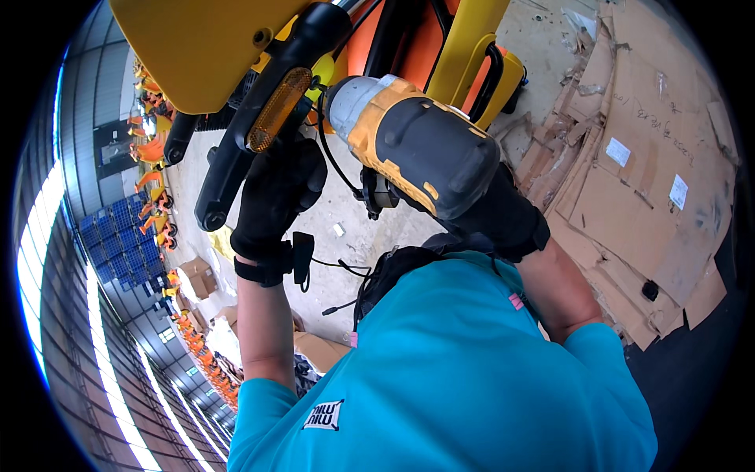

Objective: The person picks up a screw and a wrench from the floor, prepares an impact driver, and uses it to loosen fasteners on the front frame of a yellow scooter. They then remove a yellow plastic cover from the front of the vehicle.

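In a black glove, my right hand (503,212) is wrapped round the handle of a yellow-and-black cordless impact wrench (429,141). The tool's grey nose points left toward a black bracket arm (228,169) with an amber reflector (279,110) on it. Just under the reflector, my gloved left hand (279,193) is closed, its fingers curled up against the bracket. Whatever those fingers hold is hidden behind the glove and the bracket. A yellow panel (197,55) of the machine stands above the bracket, and a thin black cable hangs between bracket and tool.
Flattened cardboard (629,181) lies stacked on the floor at right. More yellow machine frame (480,55) rises at the top. Blue crates (122,244), a cardboard box (197,278) and rows of orange machines (161,204) stand at left. A loose cable (342,308) hangs near my waist.
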`<state>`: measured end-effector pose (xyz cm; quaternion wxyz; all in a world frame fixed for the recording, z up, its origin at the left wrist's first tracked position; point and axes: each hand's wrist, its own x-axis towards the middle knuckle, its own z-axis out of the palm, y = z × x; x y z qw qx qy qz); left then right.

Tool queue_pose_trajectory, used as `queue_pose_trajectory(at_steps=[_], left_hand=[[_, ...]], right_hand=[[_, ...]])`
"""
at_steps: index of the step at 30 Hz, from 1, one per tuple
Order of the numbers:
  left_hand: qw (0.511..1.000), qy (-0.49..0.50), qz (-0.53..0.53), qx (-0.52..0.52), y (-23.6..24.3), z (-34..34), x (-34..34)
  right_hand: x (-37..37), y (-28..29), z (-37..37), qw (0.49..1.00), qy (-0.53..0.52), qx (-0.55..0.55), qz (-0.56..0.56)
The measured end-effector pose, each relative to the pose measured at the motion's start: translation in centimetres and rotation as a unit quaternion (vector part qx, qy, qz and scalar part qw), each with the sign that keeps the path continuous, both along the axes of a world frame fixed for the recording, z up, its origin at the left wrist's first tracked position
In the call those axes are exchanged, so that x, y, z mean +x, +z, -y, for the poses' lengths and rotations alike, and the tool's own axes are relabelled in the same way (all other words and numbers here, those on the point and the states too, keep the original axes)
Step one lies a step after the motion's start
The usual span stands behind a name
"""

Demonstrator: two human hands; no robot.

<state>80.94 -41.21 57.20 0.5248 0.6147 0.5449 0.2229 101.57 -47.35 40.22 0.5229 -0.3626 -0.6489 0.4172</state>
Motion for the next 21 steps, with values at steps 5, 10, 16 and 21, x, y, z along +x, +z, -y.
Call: queue_pose_trajectory(at_steps=[5,10,16,21], left_hand=[[0.999,-0.030,-0.035,0.002,0.1,-0.2,-0.5],[0.996,0.071,0.036,-0.051,0.4,0.1,0.9],[0.997,0.048,0.020,-0.054,0.4,0.1,0.3],[0.998,0.040,0.013,-0.054,0.5,0.0,0.3]], right_hand=[[0.6,1.1,0.0,0.998,-0.018,-0.015,-0.064],[1.3,1.8,-0.8,0.993,0.023,-0.037,-0.110],[3.2,3.3,-1.5,0.915,0.184,-0.160,-0.321],[2.6,2.2,-1.9,0.746,0.338,-0.160,-0.550]])
